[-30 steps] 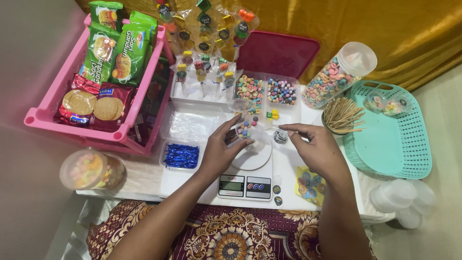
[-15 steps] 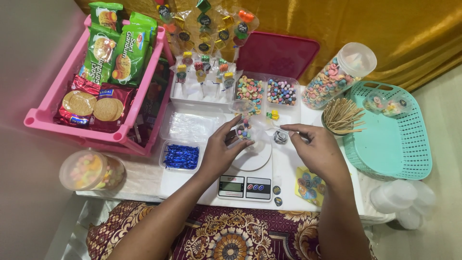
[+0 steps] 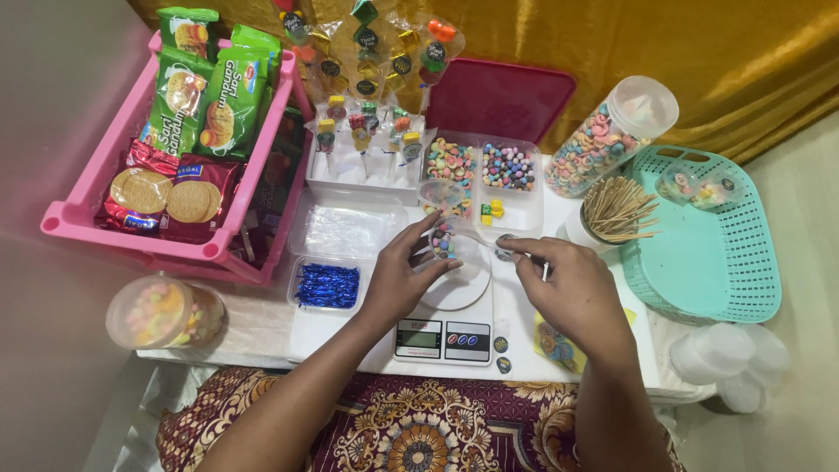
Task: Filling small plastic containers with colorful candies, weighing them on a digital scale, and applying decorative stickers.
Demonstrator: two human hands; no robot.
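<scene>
Little moved: left hand [image 3: 404, 273] still pinches candy bag [image 3: 444, 240] over scale [image 3: 444, 328]; right hand [image 3: 572, 288] grips spoon [image 3: 479, 234] (worktop crowded).

Upper left, green biscuit packs [image 3: 205, 96] stand in a pink crate [image 3: 79, 218] above red biscuit packs [image 3: 170, 197]. Top centre, wrapped candy sticks [image 3: 367, 61] bear round dark labels. Low centre, the scale's grey screen [image 3: 419, 338] sits beside round stickers [image 3: 500, 344].

Clear bag [image 3: 444, 238] of coloured candies, upright on white scale [image 3: 450, 308].
</scene>
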